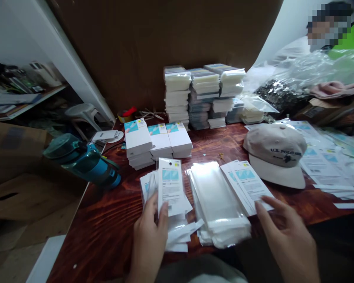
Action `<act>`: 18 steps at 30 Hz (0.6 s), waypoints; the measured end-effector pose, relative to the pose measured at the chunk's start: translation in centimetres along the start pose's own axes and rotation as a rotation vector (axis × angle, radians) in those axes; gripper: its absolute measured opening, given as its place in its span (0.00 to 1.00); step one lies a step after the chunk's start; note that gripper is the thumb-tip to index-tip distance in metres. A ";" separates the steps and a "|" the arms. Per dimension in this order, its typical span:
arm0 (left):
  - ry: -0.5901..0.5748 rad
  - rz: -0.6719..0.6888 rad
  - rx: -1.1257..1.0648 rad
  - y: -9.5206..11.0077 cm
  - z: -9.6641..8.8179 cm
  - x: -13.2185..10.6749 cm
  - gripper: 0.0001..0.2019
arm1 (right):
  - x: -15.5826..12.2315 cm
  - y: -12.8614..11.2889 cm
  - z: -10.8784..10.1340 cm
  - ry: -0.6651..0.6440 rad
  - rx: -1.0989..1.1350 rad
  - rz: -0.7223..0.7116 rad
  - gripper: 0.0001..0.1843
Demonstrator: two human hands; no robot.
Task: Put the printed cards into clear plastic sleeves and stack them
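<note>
My left hand [150, 228] grips a printed card [170, 186] with a blue picture by its lower left side, thumb in front. Beneath that card lies a loose pile of cards and clear sleeves [177, 232]. A stack of clear plastic sleeves [220, 196] lies between my two hands. My right hand [286, 232] is at the lower edge of a fanned pile of printed cards [249, 184], with thumb and forefinger pinched near the top card's corner. Whether that card is lifted off the pile is unclear.
Stacks of white cards [138, 139] stand behind the pile. Taller bundled stacks [177, 98] rise against the brown board. A beige cap [275, 155] and spread cards [321, 157] are at right. A blue bottle [82, 161] lies tilted at the left table edge. A person [327, 31] is beyond.
</note>
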State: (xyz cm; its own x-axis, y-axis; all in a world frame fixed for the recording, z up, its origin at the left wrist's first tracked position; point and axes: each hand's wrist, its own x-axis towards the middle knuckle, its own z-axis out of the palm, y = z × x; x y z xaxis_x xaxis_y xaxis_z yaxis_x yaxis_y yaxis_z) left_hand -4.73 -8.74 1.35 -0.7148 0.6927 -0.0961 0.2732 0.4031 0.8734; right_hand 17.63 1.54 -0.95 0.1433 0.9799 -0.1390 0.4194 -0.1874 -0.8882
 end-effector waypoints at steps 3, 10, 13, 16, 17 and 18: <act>0.098 0.070 0.476 -1.6 -1.2 1.2 0.22 | 4.0 2.9 -1.6 0.251 -0.479 -0.268 0.40; 0.165 0.469 0.781 0.1 2.7 0.5 0.17 | 6.1 4.8 -2.3 0.117 -0.507 -0.210 0.38; -0.079 0.415 0.745 2.1 6.4 0.5 0.18 | 5.1 3.7 -2.2 0.232 -0.411 -0.199 0.35; -0.142 0.357 0.759 2.9 8.7 1.1 0.16 | 4.1 2.8 -2.4 0.292 -0.223 -0.134 0.29; -0.143 0.350 0.756 2.9 9.0 1.3 0.15 | 3.9 2.6 -2.5 0.287 -0.135 -0.095 0.28; -0.147 0.340 0.749 2.8 9.0 1.5 0.14 | 3.7 2.5 -2.7 0.272 -0.041 -0.054 0.26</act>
State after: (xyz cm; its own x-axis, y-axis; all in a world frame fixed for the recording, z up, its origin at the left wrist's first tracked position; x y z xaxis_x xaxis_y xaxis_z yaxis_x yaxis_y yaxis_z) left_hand 0.77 -1.15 -0.62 -0.4392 0.8983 0.0084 0.8515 0.4133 0.3228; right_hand 21.65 4.48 -2.52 0.3531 0.9349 0.0354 0.4683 -0.1439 -0.8718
